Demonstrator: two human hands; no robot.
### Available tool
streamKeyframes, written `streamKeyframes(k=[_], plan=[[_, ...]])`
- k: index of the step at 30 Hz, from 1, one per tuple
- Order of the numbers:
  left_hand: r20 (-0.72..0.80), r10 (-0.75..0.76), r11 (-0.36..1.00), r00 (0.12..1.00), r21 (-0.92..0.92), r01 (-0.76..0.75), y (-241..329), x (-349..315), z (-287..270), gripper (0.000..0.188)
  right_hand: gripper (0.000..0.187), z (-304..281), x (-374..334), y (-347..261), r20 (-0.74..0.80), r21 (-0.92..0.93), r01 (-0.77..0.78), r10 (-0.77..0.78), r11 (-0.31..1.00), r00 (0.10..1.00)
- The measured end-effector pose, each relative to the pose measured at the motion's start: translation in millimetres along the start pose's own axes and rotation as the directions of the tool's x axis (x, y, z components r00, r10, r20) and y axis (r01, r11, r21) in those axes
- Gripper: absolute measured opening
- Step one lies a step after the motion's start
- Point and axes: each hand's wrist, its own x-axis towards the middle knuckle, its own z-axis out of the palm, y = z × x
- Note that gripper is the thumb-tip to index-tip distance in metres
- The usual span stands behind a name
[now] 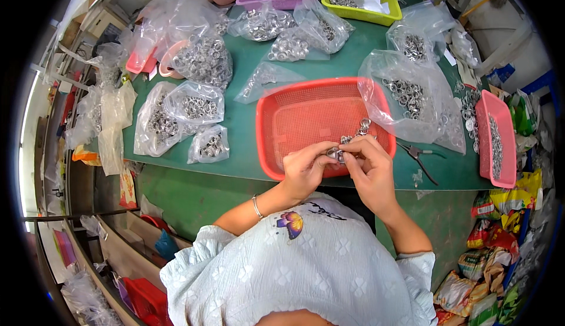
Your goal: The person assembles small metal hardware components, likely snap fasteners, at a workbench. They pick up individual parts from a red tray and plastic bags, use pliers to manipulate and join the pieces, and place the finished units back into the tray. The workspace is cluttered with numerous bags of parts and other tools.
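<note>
Along the left of the green table, clear plastic bags of metal rings are lying in a loose heap, some slumped over one another. Moving inward, the left hand is pinching together on a small cluster of silver rings, thumb and forefinger closed around it just over the near rim of the red mesh tray. The right hand is meeting it from the other side, its fingers also closing on the same cluster, so both hands are touching. A few more linked rings are trailing up into the tray. The work appears to be at the joining or sorting stage, one ring being handled against another; the next move likely calls for fine fingertip control, keeping the piece steady over the tray. Farther right, a pair of pliers is lying untouched, then a pink tray of rings.
</note>
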Motion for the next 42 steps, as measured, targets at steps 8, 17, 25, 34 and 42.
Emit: streamKeyframes(k=[8, 17, 25, 34, 42], plan=[[0.012, 0.049, 0.995, 0.999, 0.088, -0.05, -4.9, 1.2, -5.4, 0.016, 0.01, -0.8, 0.3, -0.8, 0.13, 0.191, -0.199, 0.177, 0.961, 0.976], [0.065, 0.211, 0.977, 0.975, 0.018, -0.212, -9.7, 4.3, -4.4, 0.011, 0.013, -3.7, -4.9, 0.5, 0.142, -0.045, -0.198, 0.202, 0.979, 0.969], [0.173, -0.254, 0.877, 0.952, -0.374, 0.302, -10.0, -2.5, -8.9, 0.007, 0.019, -1.4, -3.8, 3.0, 0.025, -0.145, -0.102, 0.107, 0.984, 0.994], [0.262, -0.251, 0.872, 0.932, -0.358, 0.335, 4.7, 3.4, -5.9, 0.023, 0.022, -4.1, 1.9, 9.0, 0.045, -0.143, -0.184, 0.192, 0.972, 0.98], [0.306, -0.225, 0.946, 0.925, -0.16, 0.283, 8.9, 4.8, -14.8, 0.022, 0.023, -5.3, 2.1, -0.6, 0.088, -0.074, -0.25, 0.256, 0.965, 0.963]])
